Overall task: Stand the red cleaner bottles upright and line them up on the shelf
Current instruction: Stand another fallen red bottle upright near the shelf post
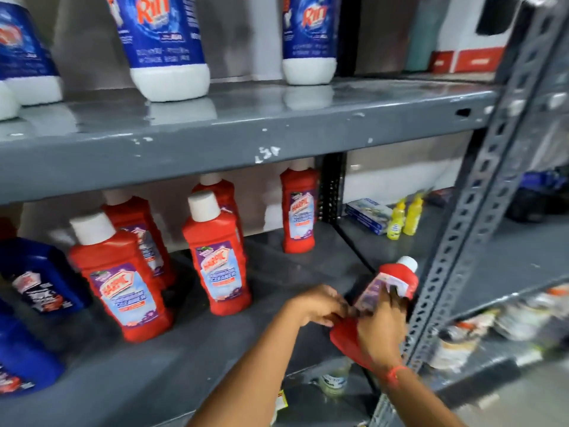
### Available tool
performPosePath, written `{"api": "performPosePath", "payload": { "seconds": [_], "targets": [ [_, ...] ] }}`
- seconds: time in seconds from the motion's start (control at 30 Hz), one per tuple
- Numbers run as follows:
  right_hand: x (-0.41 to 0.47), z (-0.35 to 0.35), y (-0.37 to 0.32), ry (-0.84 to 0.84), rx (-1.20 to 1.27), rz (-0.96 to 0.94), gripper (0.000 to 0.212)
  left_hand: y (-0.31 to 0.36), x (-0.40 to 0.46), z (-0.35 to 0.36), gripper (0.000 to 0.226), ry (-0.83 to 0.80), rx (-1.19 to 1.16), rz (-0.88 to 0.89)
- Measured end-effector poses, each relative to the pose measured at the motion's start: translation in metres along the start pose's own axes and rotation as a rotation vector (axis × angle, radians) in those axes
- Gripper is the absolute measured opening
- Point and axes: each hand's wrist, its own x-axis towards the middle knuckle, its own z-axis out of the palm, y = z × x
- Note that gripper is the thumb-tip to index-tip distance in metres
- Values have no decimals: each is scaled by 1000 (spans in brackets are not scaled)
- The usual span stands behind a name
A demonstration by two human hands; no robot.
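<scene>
Both hands steady a tilted red bottle at the shelf edge.
Right hand fingers clamp its body, left hand fingers pinch beside, cap toward one o'clock, likely for righting it.

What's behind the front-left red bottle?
Behind the front-left red bottle stands another red bottle, cap and upper body visible; its base and most of its label are covered.

Middle shelf: five Harpic bottles upright, two pairs front-behind at left and centre, one alone at rear right. Sixth bottle tilted at front right corner, between both hands. Rin bottles on shelf above. Small dropper bottles on adjoining shelf, right.
</scene>
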Motion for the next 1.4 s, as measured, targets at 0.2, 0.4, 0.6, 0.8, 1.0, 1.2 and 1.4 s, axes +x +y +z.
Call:
{"api": "performPosePath", "payload": {
  "seconds": [0.2, 0.4, 0.6, 0.8, 1.0, 1.2, 1.4],
  "targets": [
    [-16, -5, 16, 1, 554, 194, 43, 4, 14, -5, 20, -120, -34, -12],
    [-16, 1, 10, 17, 585, 311, 57, -10, 16, -8, 15, -104, -70, 52],
    [-4, 2, 3, -115, 690, 338, 65, -21, 12, -16, 15, 34, -81, 177],
    [19, 15, -13, -226, 754, 126, 72, -26, 5, -29, 30, 231, -197, 351],
    [53, 27, -25, -360, 507, -110, 61, -35, 6, -37, 32, 516, -157, 452],
    [69, 37, -27, -343, 321, -254, 50, -38, 14, -40, 40, 729, -86, 507],
    [82, 47, -30, -381, 403, -208, 53, -38, 20, -47, 43, 774, -73, 500]
  ]
}}
